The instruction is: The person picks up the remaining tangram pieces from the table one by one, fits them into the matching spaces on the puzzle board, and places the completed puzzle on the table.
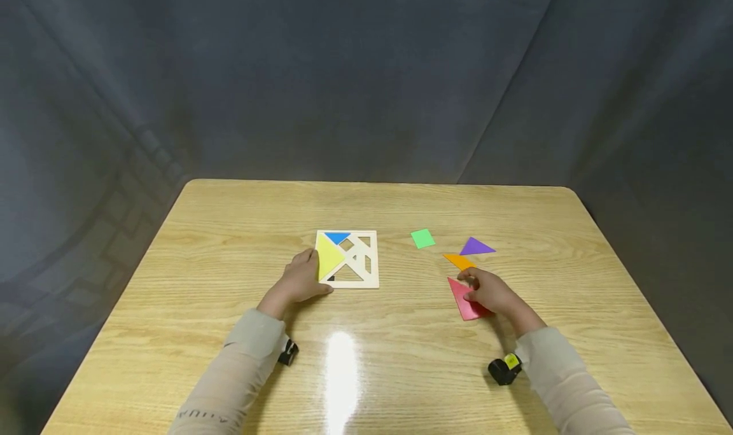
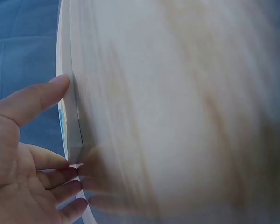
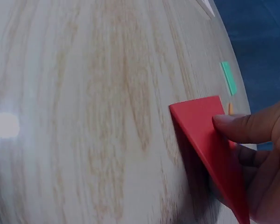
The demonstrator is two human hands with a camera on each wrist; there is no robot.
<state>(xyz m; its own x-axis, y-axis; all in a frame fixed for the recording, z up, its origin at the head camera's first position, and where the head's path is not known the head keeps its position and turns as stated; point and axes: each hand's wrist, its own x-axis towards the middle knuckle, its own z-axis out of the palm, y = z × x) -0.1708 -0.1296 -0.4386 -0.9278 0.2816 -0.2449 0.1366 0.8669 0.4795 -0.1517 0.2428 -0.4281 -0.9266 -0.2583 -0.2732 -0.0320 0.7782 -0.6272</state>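
My left hand (image 1: 300,278) holds the near left corner of a pale tangram board (image 1: 372,285), thumb along the front edge and fingers along the left side. In the left wrist view the thumb (image 2: 46,93) presses the board's edge (image 2: 72,116). A large yellow triangle (image 1: 328,257) and a small blue triangle (image 1: 337,237) lie in the board; its other cutouts show bare. On the right, my right hand (image 1: 494,292) pinches a red triangle (image 1: 465,303). The right wrist view shows the thumb on top of the red triangle (image 3: 200,121), which tilts with a shadow under it.
Just beyond the right hand lies an orange piece (image 1: 460,261), partly covered by the fingers. A purple triangle (image 1: 476,247) lies behind it, and a green square (image 1: 422,238) between them and the board. All rest on the wooden table (image 1: 240,231), with a dark curtain (image 1: 343,91) behind.
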